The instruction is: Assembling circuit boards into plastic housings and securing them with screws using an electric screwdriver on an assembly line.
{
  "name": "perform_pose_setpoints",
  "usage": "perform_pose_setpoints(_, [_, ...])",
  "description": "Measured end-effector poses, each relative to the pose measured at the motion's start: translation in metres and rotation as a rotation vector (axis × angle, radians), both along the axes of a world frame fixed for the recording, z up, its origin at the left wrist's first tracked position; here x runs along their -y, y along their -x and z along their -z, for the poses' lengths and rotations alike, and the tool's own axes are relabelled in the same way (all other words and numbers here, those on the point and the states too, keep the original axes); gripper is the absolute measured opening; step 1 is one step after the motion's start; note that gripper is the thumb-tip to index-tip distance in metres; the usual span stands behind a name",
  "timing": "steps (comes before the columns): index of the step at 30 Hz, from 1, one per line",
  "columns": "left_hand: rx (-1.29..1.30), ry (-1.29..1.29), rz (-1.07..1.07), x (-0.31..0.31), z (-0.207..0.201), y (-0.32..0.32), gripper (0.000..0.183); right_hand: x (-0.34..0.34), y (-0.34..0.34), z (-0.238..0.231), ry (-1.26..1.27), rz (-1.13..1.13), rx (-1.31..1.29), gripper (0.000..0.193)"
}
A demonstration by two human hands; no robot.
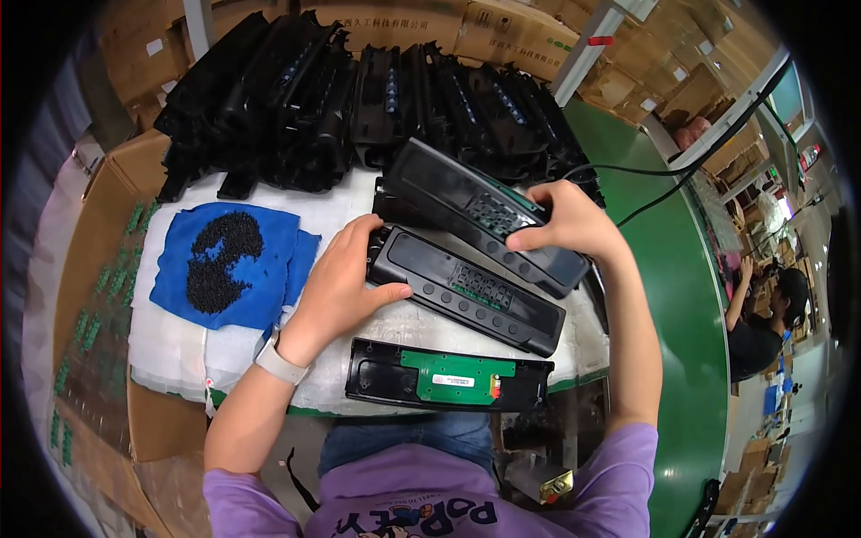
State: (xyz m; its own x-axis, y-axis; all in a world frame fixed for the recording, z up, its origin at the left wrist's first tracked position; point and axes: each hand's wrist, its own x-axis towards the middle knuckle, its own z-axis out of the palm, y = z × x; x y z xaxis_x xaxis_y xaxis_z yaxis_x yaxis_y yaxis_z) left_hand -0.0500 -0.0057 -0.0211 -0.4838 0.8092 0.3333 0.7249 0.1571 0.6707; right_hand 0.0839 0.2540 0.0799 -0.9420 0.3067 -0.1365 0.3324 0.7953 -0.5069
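In my right hand (576, 221) is a black plastic housing (439, 179) with a digit display window and round buttons, gripped by its right end, thumb on the face. It is tilted above a similar black housing (466, 289) that lies face up on the white padded surface. My left hand (345, 273) clasps the left end of that lower housing, thumb on its front and fingers over the far edge. Closest to me lies a third black housing (377, 375), open side up, with a green circuit board (459, 378) inside. Part of the raised housing is hidden by my right fingers.
Left of my hands, many small black screws (220, 264) lie on a blue cloth (179, 300). A heap of black plastic housings (296, 99) fills the back. Cardboard boxes (404, 22) stand behind it. A black cable (664, 172) hangs at right, over green floor (682, 377).
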Motion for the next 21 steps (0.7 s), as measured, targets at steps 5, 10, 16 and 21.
perform_pose_setpoints(5, [0.037, -0.053, -0.06, -0.001, 0.0, -0.003, 0.092, 0.012, -0.02, 0.005, 0.401, -0.094, 0.147, 0.056])
perform_pose_setpoints(10, [0.173, -0.046, -0.053, 0.001, -0.011, -0.001, 0.11, 0.02, -0.022, 0.026, 0.329, -0.162, 0.112, 0.062])
perform_pose_setpoints(16, [-0.478, 0.055, 0.153, -0.009, -0.037, -0.009, 0.102, 0.002, -0.016, 0.035, 0.336, -0.135, 0.3, 0.057])
perform_pose_setpoints(21, [-0.42, -0.01, 0.083, -0.017, -0.024, -0.011, 0.089, 0.012, -0.008, 0.033, 0.42, -0.256, 0.26, 0.058])
